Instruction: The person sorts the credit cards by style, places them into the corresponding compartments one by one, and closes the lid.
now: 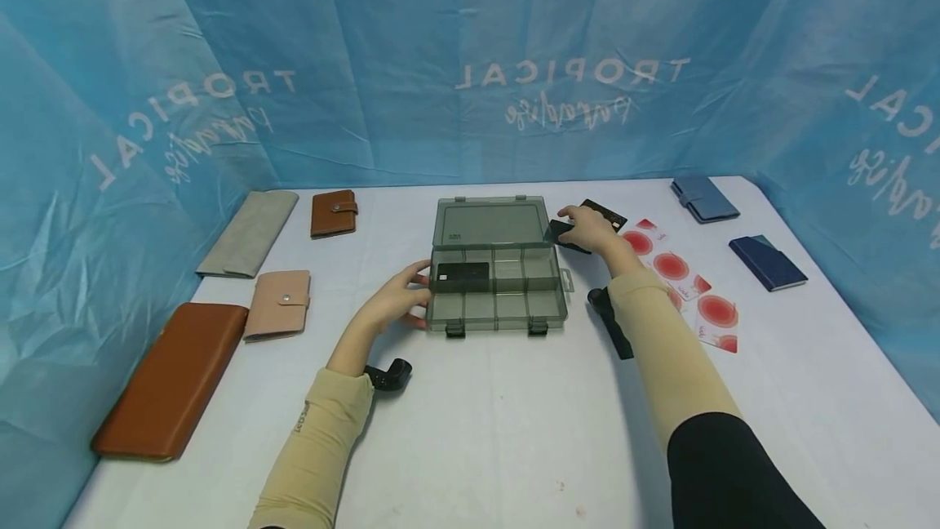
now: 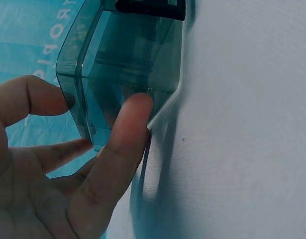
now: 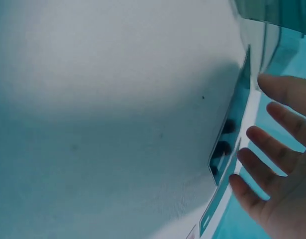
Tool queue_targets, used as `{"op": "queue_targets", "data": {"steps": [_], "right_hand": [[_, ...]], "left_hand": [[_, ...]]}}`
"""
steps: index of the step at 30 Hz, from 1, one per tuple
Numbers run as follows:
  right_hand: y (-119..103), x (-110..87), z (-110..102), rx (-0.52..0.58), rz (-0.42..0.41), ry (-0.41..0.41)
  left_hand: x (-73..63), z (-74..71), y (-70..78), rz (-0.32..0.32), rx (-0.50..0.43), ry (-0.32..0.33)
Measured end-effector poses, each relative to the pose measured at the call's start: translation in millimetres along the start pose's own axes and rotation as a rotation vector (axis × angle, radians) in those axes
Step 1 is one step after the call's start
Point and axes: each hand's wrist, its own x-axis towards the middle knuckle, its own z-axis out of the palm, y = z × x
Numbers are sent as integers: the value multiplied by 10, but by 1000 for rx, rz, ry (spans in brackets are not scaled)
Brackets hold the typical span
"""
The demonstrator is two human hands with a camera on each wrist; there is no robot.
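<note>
Box of translucent grey-green plastic [image 1: 517, 313] sits in the middle of the white cloth-covered table [image 1: 455, 439], its flat lid [image 1: 488, 223] folded back and its tray split by dividers. One black rectangular card [image 1: 463, 276] lies at the left of the tray's back row. At the box's left end we see the left hand [image 1: 400, 296], its fingers spread and gripping nothing, the thumb resting against the plastic wall. Just beside the box's right side, the right hand [image 1: 587, 227] is over a second black card [image 1: 556, 230]; its fingers are outstretched and released, and we cannot tell whether any fingertip touches that card. Just beyond this hand we find a third black card [image 1: 613, 220]. White cards printed with red circles [image 1: 671, 266] lie to its right, some partly behind the tan sleeve [image 1: 664, 333]. Well apart, on the table's far left, lies a long brown leather wallet [image 1: 172, 382].
</note>
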Motion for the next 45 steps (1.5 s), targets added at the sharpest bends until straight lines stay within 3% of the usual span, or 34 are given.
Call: {"op": "queue_targets", "data": {"steps": [6,12,18,26,29,32,35,39,45], "right_hand": [[-18,15,-2,-108,87,-27],[-8,-80,-85,-65,165,-62],[108,-145,-179,211,181,14],[136,-264,-316,701,365,162],[78,-334,-356,800,402,212],[-28,-401,-365,845,397,276],[-169,-449,-335,870,358,318],[-377,-488,-253,883,275,310],[-671,-524,-104,839,199,251]], "left_hand": [[14,21,5,-7,-6,7],[7,38,9,-14,-8,10],[-1,29,-12,-8,6,8],[-3,30,-9,-13,8,13],[-2,23,-7,-8,6,10],[-9,14,2,10,13,1],[-85,24,99,6,12,-6],[-144,30,177,-11,7,-7],[4,9,4,-16,5,6]]}}
